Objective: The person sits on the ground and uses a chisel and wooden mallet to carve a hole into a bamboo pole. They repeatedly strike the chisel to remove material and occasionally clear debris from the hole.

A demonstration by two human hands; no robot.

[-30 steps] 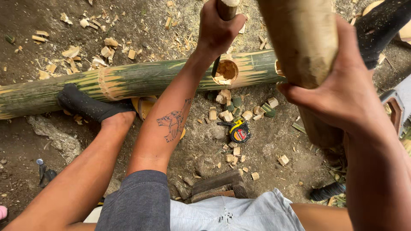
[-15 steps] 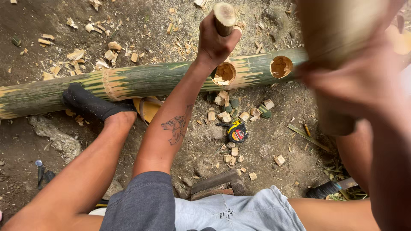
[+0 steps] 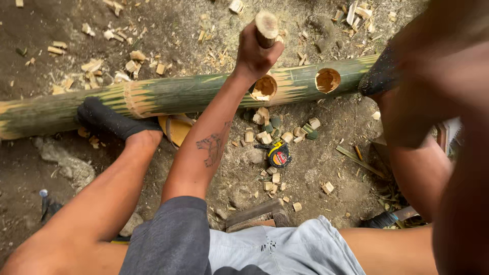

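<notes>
Bare dirt ground strewn with pale wood chips lies under a long green bamboo pole that runs left to right across the view. The pole has two round holes cut in its upper side: one hole just below the left hand, a second hole further right along the pole. The left hand is closed tight around a short wooden handle held upright directly above the first hole (what sits at its lower end is hidden by the hand). A foot in a black sock presses against the pole's near side, left of the holes. The right hand is a close blur at the pole's right end, so its grip cannot be told. Nearer than the pole, below the holes, a yellow-and-black tape measure lies among the chips.
</notes>
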